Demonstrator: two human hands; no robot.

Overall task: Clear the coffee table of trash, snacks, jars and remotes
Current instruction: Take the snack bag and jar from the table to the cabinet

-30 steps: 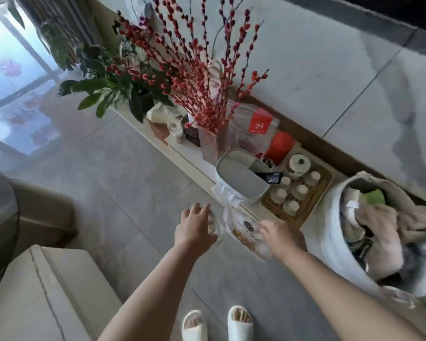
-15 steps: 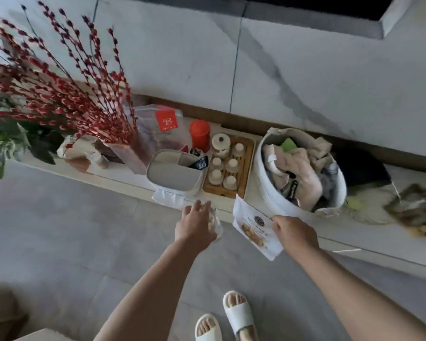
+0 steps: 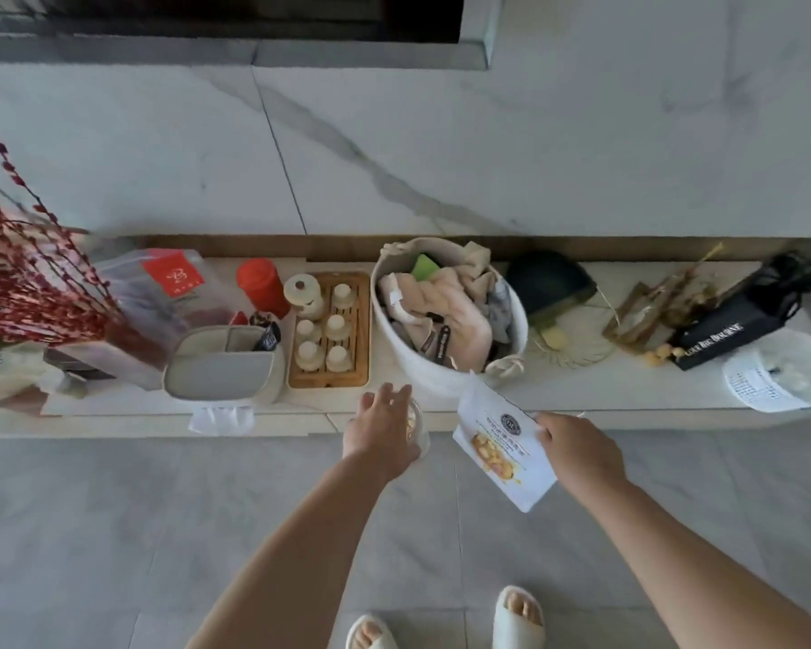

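Hands (image 3: 381, 430) (image 3: 579, 449) grip jar (image 3: 415, 426), pouch (image 3: 499, 445) at ledge (image 3: 628, 391) edge.

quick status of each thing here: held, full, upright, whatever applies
left hand: holding a clear jar
right hand: holding a white snack pouch
white fabric basket: full of cloths
wooden tea tray: holds small cups
red cylindrical canister: upright

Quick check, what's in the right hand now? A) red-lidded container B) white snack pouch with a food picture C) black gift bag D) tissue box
B: the right hand grips the white snack pouch by its edge, held above the floor in front of the ledge; the black gift bag lies on the ledge, untouched.
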